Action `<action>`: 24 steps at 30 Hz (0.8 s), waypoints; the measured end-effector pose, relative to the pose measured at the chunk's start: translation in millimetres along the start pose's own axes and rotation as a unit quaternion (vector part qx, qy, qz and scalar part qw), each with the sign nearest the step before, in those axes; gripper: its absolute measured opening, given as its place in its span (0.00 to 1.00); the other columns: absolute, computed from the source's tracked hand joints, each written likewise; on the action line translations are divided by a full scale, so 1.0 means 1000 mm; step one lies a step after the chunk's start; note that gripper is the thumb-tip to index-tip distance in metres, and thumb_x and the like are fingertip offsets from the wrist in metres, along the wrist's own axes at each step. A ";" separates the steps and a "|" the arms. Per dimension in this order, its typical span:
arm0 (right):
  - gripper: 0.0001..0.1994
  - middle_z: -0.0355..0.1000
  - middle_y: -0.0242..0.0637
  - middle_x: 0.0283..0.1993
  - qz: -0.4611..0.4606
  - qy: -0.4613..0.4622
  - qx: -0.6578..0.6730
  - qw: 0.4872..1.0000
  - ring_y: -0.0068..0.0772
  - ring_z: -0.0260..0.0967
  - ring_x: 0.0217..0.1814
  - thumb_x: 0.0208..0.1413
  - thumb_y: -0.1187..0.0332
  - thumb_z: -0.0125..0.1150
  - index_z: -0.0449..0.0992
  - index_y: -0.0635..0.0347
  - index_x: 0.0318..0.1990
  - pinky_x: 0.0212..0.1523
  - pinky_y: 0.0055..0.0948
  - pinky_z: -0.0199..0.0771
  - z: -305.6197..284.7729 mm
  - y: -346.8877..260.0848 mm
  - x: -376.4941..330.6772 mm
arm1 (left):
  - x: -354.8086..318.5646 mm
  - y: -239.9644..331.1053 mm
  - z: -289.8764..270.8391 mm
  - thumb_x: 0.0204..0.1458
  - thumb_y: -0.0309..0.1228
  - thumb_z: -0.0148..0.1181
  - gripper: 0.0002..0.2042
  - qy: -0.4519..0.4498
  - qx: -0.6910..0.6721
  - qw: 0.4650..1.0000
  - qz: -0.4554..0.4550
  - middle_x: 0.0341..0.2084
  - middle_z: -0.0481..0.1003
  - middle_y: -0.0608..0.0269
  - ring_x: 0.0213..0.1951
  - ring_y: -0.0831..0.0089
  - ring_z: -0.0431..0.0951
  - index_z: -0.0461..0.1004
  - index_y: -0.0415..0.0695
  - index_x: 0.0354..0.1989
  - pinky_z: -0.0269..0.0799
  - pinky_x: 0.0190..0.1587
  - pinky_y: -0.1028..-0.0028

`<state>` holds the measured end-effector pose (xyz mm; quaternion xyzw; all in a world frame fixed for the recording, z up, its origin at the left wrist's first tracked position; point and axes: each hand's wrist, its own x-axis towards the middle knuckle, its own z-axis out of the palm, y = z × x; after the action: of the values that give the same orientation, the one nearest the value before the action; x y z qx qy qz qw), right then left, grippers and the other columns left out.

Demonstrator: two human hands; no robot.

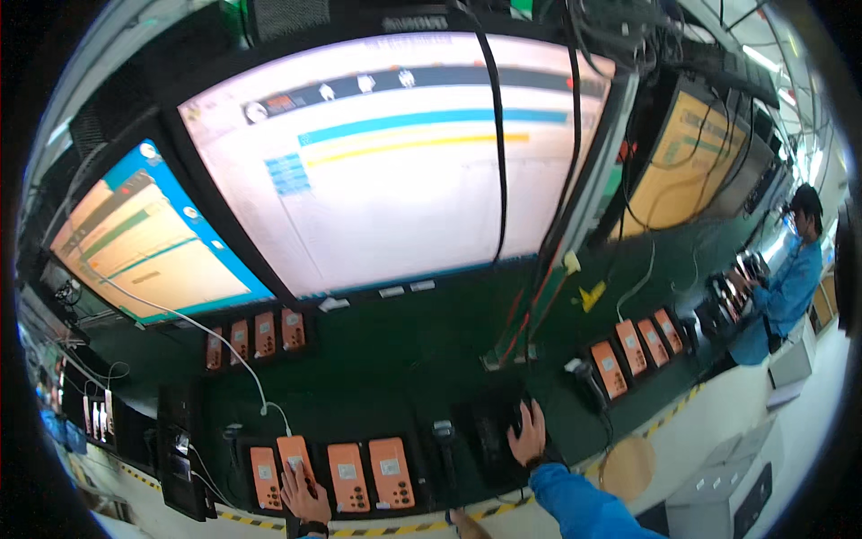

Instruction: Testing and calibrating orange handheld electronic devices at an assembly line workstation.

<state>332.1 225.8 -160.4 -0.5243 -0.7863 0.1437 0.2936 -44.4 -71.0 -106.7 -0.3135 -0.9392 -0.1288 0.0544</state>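
Observation:
My left hand lies with its fingers spread over the lower part of an orange phone. That phone is back up, with round camera lenses, and a white cable runs to its top end. Beside it in the same black tray are more orange phones with white labels, also back up. Farther right, my right hand, in a blue sleeve, curls over a dark computer mouse, mostly hidden under the fingers. A black handheld scanner lies between my hands.
A large monitor faces me, flanked by a left monitor and a right monitor. Black cables hang in front. More phones lie behind; others lie right. A co-worker stands far right. A round stool stands near the bench.

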 end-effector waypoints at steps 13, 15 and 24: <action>0.22 0.60 0.53 0.62 -0.047 0.081 0.009 0.996 0.59 0.57 0.64 0.52 0.68 0.58 0.69 0.55 0.57 0.64 0.48 0.60 -0.010 0.002 -0.014 | -0.004 -0.010 -0.006 0.56 0.39 0.52 0.26 0.027 0.007 0.997 0.071 0.63 0.63 0.57 0.59 0.58 0.66 0.61 0.55 0.65 0.60 0.60 0.55; 0.22 0.62 0.53 0.61 -0.044 0.097 0.002 0.994 0.58 0.59 0.62 0.51 0.71 0.57 0.70 0.56 0.56 0.63 0.48 0.62 -0.011 0.000 -0.014 | -0.003 -0.009 -0.007 0.56 0.40 0.52 0.26 0.018 -0.001 0.998 0.065 0.63 0.62 0.57 0.60 0.56 0.65 0.60 0.56 0.66 0.59 0.60 0.53; 0.21 0.65 0.52 0.58 -0.076 0.109 0.006 0.991 0.58 0.62 0.59 0.49 0.71 0.58 0.70 0.58 0.54 0.59 0.49 0.65 -0.010 -0.001 -0.018 | -0.002 -0.009 -0.012 0.55 0.42 0.52 0.29 0.000 -0.020 0.998 0.054 0.66 0.58 0.56 0.62 0.52 0.62 0.58 0.57 0.67 0.55 0.62 0.48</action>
<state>342.2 208.5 -157.4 -0.4735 -0.7865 0.0679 0.3907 -47.7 -82.7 -97.4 -0.3646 -0.9183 -0.1441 0.0554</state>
